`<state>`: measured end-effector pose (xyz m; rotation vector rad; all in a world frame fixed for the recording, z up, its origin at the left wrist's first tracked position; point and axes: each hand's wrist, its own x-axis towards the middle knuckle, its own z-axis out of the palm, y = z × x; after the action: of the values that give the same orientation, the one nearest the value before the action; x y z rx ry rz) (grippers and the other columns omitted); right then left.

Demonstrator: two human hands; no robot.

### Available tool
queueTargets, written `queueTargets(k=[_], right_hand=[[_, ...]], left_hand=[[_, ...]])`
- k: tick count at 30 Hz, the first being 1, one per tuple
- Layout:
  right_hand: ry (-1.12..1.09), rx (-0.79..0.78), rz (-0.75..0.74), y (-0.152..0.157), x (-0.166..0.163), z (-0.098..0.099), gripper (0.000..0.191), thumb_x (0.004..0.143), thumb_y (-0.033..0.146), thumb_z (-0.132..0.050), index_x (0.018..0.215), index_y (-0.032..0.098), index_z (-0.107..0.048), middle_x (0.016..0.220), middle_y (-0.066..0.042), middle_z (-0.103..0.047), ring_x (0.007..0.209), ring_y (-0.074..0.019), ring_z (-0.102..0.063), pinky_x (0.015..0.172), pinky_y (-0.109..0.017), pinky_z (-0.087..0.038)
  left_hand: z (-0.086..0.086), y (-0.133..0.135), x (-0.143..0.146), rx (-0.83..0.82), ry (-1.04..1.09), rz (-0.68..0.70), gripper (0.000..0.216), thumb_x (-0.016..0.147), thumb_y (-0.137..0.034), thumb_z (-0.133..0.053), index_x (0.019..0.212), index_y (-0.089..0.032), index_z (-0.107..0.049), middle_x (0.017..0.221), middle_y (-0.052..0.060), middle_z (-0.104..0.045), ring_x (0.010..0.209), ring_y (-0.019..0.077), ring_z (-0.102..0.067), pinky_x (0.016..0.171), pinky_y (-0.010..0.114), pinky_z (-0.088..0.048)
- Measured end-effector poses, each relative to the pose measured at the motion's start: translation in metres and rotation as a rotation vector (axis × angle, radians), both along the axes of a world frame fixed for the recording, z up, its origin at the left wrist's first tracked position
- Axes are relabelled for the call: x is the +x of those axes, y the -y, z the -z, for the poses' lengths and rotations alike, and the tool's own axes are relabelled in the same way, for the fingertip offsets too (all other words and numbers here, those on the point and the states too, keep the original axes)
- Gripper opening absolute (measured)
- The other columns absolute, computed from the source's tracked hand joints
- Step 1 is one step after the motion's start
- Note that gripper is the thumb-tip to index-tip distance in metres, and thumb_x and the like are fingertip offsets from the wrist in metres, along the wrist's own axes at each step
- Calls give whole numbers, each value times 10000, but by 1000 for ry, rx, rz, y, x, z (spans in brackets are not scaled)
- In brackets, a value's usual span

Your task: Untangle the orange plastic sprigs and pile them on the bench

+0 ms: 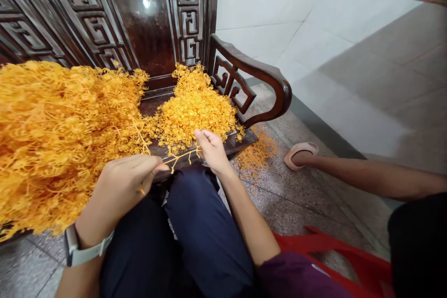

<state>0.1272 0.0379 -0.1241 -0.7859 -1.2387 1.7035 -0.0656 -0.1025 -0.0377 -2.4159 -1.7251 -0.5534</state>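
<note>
Orange sprig (183, 155) is held between both hands above the lap, at the front edge of the desk (244, 140). Left hand (122, 186) grip pinched on the stem end, right hand (211, 149) grip pinched on the other end. Looks light, thin, springy, likely snaps; hold by the stem. Small pile (195, 107) behind, big heap (52, 135) to the left.

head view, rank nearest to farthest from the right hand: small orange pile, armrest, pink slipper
1. small orange pile, just ahead on the seat
2. armrest, ahead and right
3. pink slipper, far right on the floor
</note>
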Motion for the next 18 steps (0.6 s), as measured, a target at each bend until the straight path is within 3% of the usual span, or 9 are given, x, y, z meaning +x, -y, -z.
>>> queueTargets(k=[5, 12, 16, 18], right_hand=[[-185, -136, 249, -4, -13, -1, 582, 859, 664, -765, 677, 241, -409, 533, 100, -324, 422, -64, -265, 389, -230, -261], [-374, -314, 353, -5, -21, -10, 607, 934, 656, -695, 680, 245, -327, 512, 114, -272, 409, -48, -217, 365, -195, -191], [-485, -426, 336, -22, -4, -6, 542, 1026, 572, -609, 698, 243, -329, 498, 121, -247, 391, -54, -178, 351, -184, -159], [-522, -524, 407, -36, 19, 4, 537, 1083, 505, -523, 683, 242, -279, 492, 126, -205, 385, -56, -149, 346, -179, -154]], left_hand=[[-5, -3, 13, 41, -48, 68, 271, 1083, -279, -546, 865, -198, -684, 774, 23, -738, 675, 183, -669, 644, 328, -416], [-6, -10, 26, 82, -74, 76, 293, 1071, -278, -571, 796, -205, -636, 663, -5, -637, 600, 171, -581, 614, 327, -387], [-8, -3, 27, 121, -41, 123, 247, 1049, -236, -601, 805, -204, -621, 638, -10, -590, 582, 170, -533, 594, 332, -373], [-8, 4, 23, 179, 40, 100, 173, 1016, -183, -639, 845, -197, -621, 653, -13, -591, 581, 160, -525, 599, 322, -380]])
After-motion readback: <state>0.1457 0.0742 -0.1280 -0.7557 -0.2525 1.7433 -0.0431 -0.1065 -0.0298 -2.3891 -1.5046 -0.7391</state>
